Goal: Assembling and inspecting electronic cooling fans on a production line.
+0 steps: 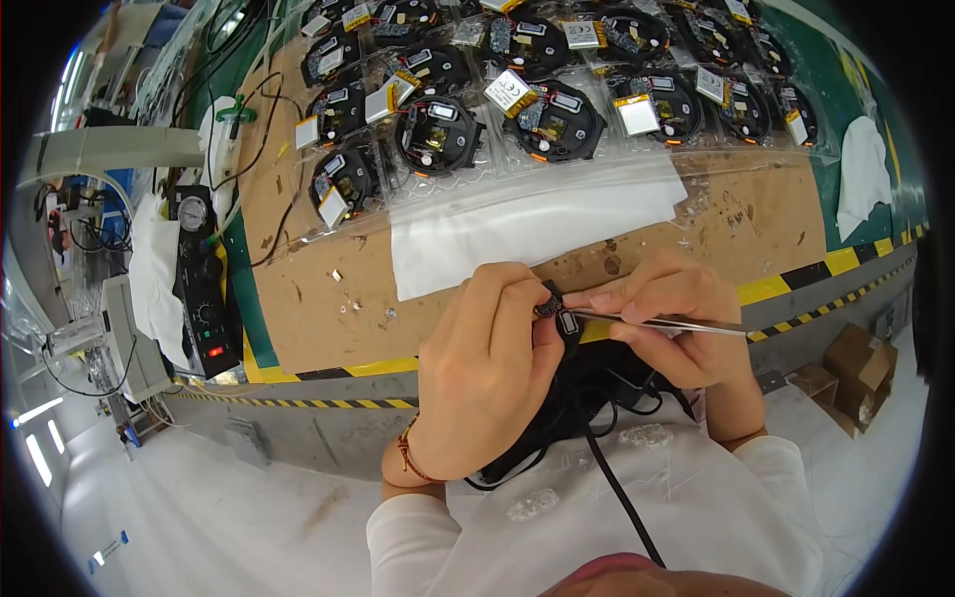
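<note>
Close to the table's front edge, my left hand (485,363) is closed around a black device housing (569,336), mostly hidden by the fingers. A small pale-rimmed rectangular part shows on it. From the right, my right hand (691,316) grips metal tweezers (696,325), whose tips reach the housing. One finger of that hand stretches toward the housing too. Whether the tips pinch anything is too small to tell. Just beyond my hands lies a white sheet (448,244) on the brown board (318,318).
A clear plastic tray (487,186) at the back holds several round black housings (438,136) with silver batteries (509,92) and circuit boards. A black control box (204,289) with a gauge stands left. Crumpled white cloth (863,179) lies right. Cardboard boxes (860,368) sit on the floor.
</note>
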Demonstrator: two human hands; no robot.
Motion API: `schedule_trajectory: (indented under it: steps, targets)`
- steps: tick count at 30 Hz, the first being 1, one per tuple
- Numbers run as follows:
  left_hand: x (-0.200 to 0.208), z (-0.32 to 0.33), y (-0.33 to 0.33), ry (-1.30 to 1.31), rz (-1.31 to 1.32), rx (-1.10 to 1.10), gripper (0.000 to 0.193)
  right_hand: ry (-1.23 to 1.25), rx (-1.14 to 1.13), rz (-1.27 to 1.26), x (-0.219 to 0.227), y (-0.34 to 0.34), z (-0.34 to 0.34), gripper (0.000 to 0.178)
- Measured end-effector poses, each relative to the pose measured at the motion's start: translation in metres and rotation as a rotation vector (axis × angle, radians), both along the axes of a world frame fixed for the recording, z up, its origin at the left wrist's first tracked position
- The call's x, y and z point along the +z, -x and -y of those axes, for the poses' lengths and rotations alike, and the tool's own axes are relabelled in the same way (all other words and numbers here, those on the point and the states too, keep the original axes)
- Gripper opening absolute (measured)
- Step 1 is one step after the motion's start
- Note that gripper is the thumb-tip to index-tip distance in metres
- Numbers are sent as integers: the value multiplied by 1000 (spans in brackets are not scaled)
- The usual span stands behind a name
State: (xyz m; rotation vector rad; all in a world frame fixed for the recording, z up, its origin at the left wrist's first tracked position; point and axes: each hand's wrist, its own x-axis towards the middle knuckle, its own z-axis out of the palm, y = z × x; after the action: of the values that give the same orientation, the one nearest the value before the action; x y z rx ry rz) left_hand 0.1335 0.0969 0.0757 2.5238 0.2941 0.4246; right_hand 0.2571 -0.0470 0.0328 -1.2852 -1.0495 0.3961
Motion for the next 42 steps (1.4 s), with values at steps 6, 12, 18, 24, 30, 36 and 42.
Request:
schedule_trajectory:
  steps: [6,12,18,24,30,36,42]
  targets:
    - [-1,2,-1,4,-14,2,22,160,73,68,11,-6,3,17]
    - [0,4,0,-37,-13,-3,24,36,2,-138,8,0,-3,11]
    - [5,7,2,-152,-68,-46,25,103,-37,36,9,0,-6,21]
    - [7,17,-2,-365,-117,-7,20,180,-48,112,11,1,-5,23]
    - [14,26,-8,-366,-176,34,24,137,-76,127,7,3,-4,25]
    - [8,19,-1,-503,-47,13,10,160,-87,148,7,1,-5,25]
    - [8,13,-4,-536,-44,-57,7,142,-94,125,5,1,-6,25]
